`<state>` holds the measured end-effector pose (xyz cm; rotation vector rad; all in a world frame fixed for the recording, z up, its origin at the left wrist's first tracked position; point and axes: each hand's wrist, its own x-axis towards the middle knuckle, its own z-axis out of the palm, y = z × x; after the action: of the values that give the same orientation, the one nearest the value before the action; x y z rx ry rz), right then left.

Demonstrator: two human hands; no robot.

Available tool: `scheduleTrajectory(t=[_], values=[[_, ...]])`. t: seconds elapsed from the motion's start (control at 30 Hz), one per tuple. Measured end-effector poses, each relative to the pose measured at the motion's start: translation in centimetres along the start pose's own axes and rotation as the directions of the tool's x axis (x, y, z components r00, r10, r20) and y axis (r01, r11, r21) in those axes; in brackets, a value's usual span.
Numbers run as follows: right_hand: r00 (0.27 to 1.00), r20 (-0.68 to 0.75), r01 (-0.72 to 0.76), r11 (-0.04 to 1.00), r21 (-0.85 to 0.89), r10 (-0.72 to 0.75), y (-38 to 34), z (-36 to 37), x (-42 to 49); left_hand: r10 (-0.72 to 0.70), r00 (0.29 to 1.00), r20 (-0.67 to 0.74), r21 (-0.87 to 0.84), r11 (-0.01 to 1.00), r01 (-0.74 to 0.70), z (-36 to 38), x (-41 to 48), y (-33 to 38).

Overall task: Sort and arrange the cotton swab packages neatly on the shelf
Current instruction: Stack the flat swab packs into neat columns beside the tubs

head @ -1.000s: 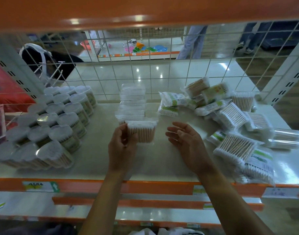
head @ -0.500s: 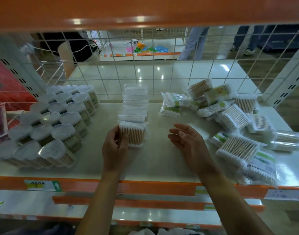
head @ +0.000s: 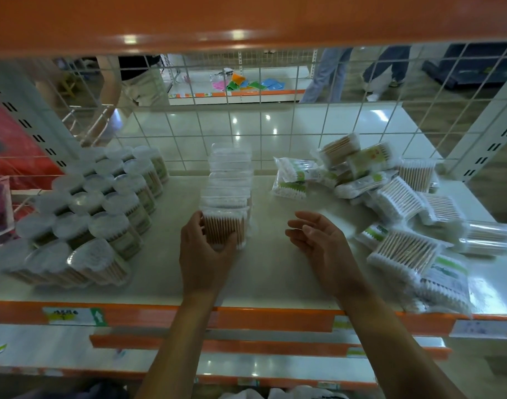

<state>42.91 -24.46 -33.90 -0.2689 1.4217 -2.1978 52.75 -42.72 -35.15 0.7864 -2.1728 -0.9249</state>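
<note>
Head view of a cream shelf board [head: 275, 277] with an orange front rail [head: 246, 315]. The left hand [head: 206, 263] grips a clear rectangular plastic box of wooden-stick cotton swabs [head: 225, 228], its fingers and thumb curled round the box's left side and lower front. The box stands upright near the middle of the board. It forms the front end of a row of like clear boxes [head: 230, 174] that runs straight to the back edge. The right hand [head: 324, 249] holds nothing: palm turned leftward, fingers loosely spread and slightly bent, just right of the held box and apart from it. Whether it touches the board cannot be told. Along the left edge, round clear plastic tubs of cotton swabs [head: 102, 208] stand in close rows from the back toward the front left corner, the frontmost ones tilted. Toward the right edge lies a loose heap of clear bagged swab packs [head: 396, 197]. Several bear green-and-white labels [head: 448, 272] whose print is too blurred to read. Two clear cylindrical swab tubes [head: 488, 237] lie on their sides at the right edge. A white-and-green price tag [head: 74, 315] with an upward arrow sits on the front rail near the front left corner, its writing illegible. A white wire grid panel [head: 275, 133] closes the back edge.
</note>
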Motion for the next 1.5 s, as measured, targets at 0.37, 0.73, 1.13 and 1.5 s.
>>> scheduleTrajectory(t=[0.37, 0.73, 1.13, 1.5], values=[[0.957, -0.2, 0.026, 0.748, -0.663, -0.21, -0.9, 1.4, 3.3, 0.038, 0.999, -0.018, 0.031, 0.999, -0.038, 0.1, -0.1, 0.3], [0.867, 0.066, 0.119, 0.077, -0.99, -0.493, -2.4, 1.7, 10.4, 0.306, 0.917, -0.257, 0.188, 0.946, -0.263, 0.2, -1.1, 1.6], [0.934, 0.093, 0.079, -0.053, -0.995, -0.346, -1.7, 1.6, 13.0, 0.47, 0.881, -0.053, -0.015, 0.882, -0.471, 2.4, -3.9, 5.1], [0.786, 0.124, 0.237, 0.11, -0.965, -0.606, -1.0, 0.9, 8.8, 0.442, 0.891, 0.106, -0.088, 0.897, -0.434, 4.4, -4.1, 6.5]])
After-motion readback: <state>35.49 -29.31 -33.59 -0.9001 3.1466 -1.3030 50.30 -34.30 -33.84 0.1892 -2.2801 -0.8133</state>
